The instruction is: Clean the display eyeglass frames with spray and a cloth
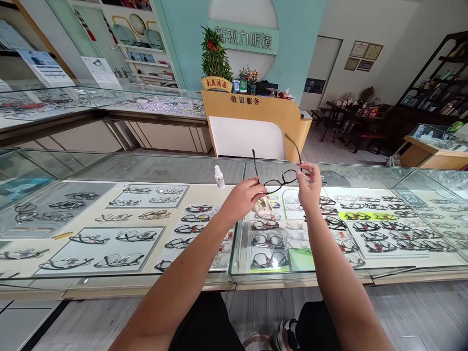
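Thin black-rimmed spectacles with clear lenses (281, 181) are held up in the air over the glass-topped display counter (120, 168), just right of the small white plastic dropper bottle (219, 176) standing on the glass. Left hand (244, 195) pinches the frame at its left lens corner; right hand (309, 185) is closed on the right corner near the hinge. Both temples are open and point away from the person. A crumpled pale cloth (263, 207) lies on the glass below the spectacles, just right of the bottle.

Handling, my read: very light, thin rim flexes, hinges and lenses are the weak points. Grip at rim ends or bridge, fingers off lenses. Smooth frame, likely slippery.
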A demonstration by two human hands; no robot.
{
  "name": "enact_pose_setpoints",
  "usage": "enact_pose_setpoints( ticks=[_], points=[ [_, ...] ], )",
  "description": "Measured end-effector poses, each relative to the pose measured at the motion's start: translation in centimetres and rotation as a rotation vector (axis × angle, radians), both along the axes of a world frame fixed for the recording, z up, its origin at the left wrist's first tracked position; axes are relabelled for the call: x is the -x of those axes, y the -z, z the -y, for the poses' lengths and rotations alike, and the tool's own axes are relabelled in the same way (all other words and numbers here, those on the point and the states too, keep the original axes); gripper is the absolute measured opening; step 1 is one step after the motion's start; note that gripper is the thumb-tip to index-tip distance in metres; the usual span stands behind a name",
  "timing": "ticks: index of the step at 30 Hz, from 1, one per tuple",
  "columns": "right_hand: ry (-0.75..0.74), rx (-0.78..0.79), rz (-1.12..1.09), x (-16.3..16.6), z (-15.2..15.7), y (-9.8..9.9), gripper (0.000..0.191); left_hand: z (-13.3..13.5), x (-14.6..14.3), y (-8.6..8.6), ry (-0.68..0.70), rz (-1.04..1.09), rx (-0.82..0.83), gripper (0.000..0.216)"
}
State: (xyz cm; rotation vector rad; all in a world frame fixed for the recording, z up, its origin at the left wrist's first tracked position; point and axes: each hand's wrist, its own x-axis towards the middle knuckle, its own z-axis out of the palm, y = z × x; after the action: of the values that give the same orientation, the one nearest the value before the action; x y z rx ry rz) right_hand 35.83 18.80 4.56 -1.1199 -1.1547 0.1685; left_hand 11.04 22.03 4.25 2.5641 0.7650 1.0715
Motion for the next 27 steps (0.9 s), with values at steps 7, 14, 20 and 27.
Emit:
enact_pose_setpoints(
  ticks=[7,14,20,27],
  points=[
    [-0.127,0.027,-0.107,-0.9,0.3,-0.6,0.021,-0.7,1.1,-1.1,0.045,0.136,0.43,0.016],
    [-0.34,0.114,-0.184,-1.9,1.3,-1.6,0.032,-2.6,3.0,-1.0,0.24,0.419,0.816,0.039],
    [-0.293,0.094,0.026,-0.9,5.3,-2.7,0.024,-1.8,3.4,-1.7,0.304,0.694,0.927,0.046],
    [-0.122,-0.039,0.304,0.0,11.5,-9.5,0.028,2.8,2.5,-8.2,0.398,0.849,0.932,0.048]
  ],
)
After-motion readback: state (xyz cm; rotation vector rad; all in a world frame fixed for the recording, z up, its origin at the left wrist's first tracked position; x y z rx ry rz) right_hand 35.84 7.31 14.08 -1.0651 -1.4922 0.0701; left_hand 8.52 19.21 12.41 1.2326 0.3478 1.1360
